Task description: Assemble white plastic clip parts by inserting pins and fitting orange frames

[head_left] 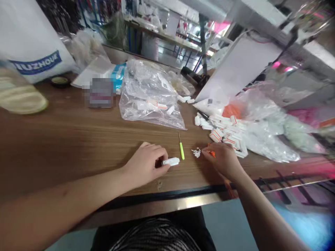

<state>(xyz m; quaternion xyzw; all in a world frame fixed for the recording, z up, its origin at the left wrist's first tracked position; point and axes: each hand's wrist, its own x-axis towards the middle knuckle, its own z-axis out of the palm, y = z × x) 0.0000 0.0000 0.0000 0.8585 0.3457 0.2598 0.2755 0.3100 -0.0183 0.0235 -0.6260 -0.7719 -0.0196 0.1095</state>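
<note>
My left hand (pixel 146 164) rests on the wooden tabletop (pixel 78 139), its fingers gripping a small white cylindrical piece (pixel 170 161) whose far end sticks out past them. My right hand (pixel 222 161) is a short way to the right, its fingertips pinched on a small orange piece (pixel 212 153), which is partly hidden. Just left of those fingertips lies a little heap of white scraps (pixel 196 152). Between my hands lies a thin tool with a yellow-green handle (pixel 181 150) and a slim metal tip.
Beyond my right hand is a pile of white pieces with orange bands (pixel 222 134). A clear plastic bag (pixel 149 97) holds more of them. Crumpled plastic sheeting (pixel 269 143) lies at right. A white woven sack (pixel 31 38) stands at far left. The table's metal front edge (pixel 157 199) runs below my arms.
</note>
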